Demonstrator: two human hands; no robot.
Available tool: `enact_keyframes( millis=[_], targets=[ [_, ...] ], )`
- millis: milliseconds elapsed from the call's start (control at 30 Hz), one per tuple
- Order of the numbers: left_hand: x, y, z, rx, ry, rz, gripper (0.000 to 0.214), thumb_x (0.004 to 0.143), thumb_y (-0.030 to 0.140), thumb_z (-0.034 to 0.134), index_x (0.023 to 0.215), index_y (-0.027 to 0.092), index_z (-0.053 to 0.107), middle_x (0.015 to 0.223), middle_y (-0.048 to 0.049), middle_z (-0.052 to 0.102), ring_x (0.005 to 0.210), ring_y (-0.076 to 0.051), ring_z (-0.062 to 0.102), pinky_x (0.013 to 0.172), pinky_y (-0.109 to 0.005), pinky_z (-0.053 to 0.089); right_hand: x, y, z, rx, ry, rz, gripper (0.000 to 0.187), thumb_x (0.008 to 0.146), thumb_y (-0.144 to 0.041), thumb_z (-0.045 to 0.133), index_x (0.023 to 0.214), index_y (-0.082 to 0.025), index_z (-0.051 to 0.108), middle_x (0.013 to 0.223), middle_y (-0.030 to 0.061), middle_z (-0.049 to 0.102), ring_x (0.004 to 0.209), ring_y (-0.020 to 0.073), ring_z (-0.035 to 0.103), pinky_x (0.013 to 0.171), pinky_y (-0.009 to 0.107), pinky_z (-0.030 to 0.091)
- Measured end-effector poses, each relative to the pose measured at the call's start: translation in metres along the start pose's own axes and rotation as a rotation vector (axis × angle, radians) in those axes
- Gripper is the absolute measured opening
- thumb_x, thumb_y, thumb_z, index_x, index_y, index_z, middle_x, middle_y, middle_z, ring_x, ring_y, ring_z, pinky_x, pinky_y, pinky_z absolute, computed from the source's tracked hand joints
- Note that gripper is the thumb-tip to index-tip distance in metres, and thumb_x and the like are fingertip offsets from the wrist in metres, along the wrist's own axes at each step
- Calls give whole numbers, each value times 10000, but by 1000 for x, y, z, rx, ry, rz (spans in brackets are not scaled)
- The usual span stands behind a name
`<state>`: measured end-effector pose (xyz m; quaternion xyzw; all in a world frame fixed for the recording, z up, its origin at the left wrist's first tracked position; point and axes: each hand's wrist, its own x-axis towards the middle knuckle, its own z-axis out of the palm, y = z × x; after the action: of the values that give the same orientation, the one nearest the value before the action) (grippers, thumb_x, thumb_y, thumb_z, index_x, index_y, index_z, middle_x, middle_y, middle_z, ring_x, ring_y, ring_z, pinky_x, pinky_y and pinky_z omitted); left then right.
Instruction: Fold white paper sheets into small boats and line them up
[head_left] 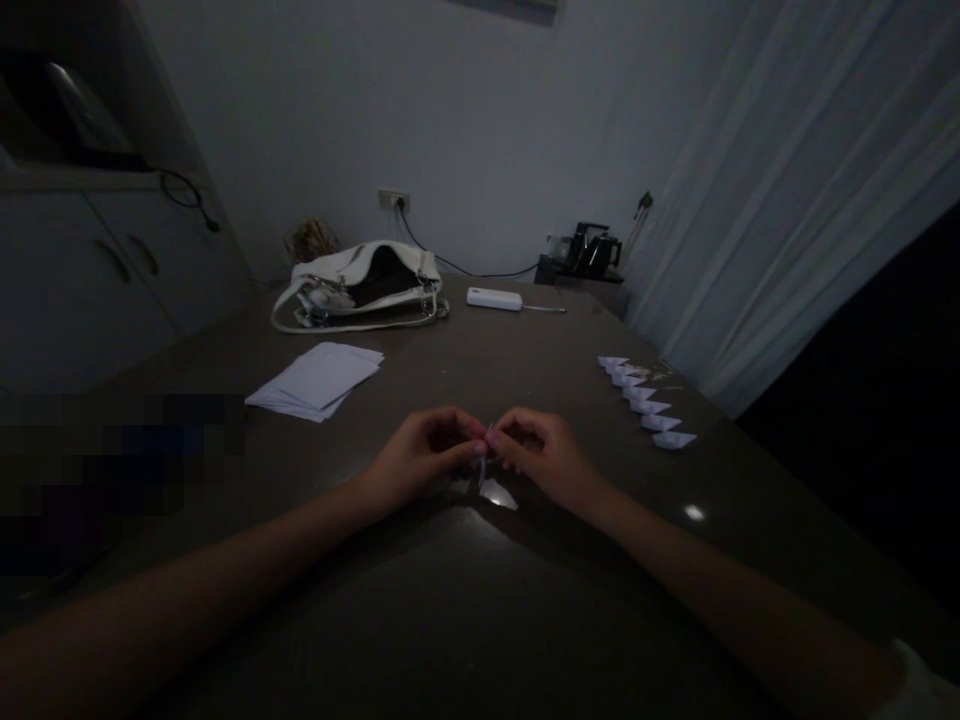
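Observation:
Over the middle of the dark table, my left hand (427,452) and my right hand (547,455) meet, thumbs and fingertips pinched together. Between them is a small piece of folded white paper (482,472), mostly hidden by the fingers; its exact shape cannot be made out. To the right, several small folded paper boats (673,440) stand in a slanting row. A loose stack of white paper sheets (319,380) lies to the left, beyond my left hand.
An open white handbag (367,285) sits at the table's far left. Beside it lies a white power bank (494,299) with a short cable. A black kettle (600,255) stands behind the far right corner. A pale curtain (697,200) hangs along the right side.

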<state>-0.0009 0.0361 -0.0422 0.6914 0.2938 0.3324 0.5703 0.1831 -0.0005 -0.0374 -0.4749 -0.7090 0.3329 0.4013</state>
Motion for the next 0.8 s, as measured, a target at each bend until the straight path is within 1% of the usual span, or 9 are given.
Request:
enact_keyframes(
  millis=[167,400,533,667,800],
  targets=[
    [0,0,-1,38,-5,18,219,770,298,651,909,130,626,863,-50,681,785,-154,643,722,-275,514,1,4,0,25,-9,16,284,825,-442,583,807,-158,600,713,19,617,585,104,552,539,216,437],
    [0,4,1,4,-31,-22,209,816,286,595,941,122,624,882,-60,693,795,-155,649,733,-277,513,1,4,0,72,-28,32,288,841,-432,564,775,-152,576,683,18,611,567,100,554,522,209,432],
    [0,3,1,20,-46,-13,240,820,317,594,956,122,627,893,-62,696,806,-160,646,744,-279,507,1,3,1,70,-32,28,289,851,-425,548,764,-151,569,660,12,597,558,97,549,516,204,428],
    [0,4,2,46,-34,-21,286,823,351,586,969,108,619,882,-76,690,776,-167,641,702,-280,505,1,-1,1,99,-43,40,233,865,-347,512,742,-153,553,644,4,585,537,88,539,494,194,421],
    [-1,6,3,124,-6,-12,294,826,348,562,986,107,610,911,-92,687,816,-185,642,733,-308,504,1,-1,0,85,-26,64,177,834,-207,473,675,-153,530,621,5,575,533,86,540,478,183,403]
  ],
)
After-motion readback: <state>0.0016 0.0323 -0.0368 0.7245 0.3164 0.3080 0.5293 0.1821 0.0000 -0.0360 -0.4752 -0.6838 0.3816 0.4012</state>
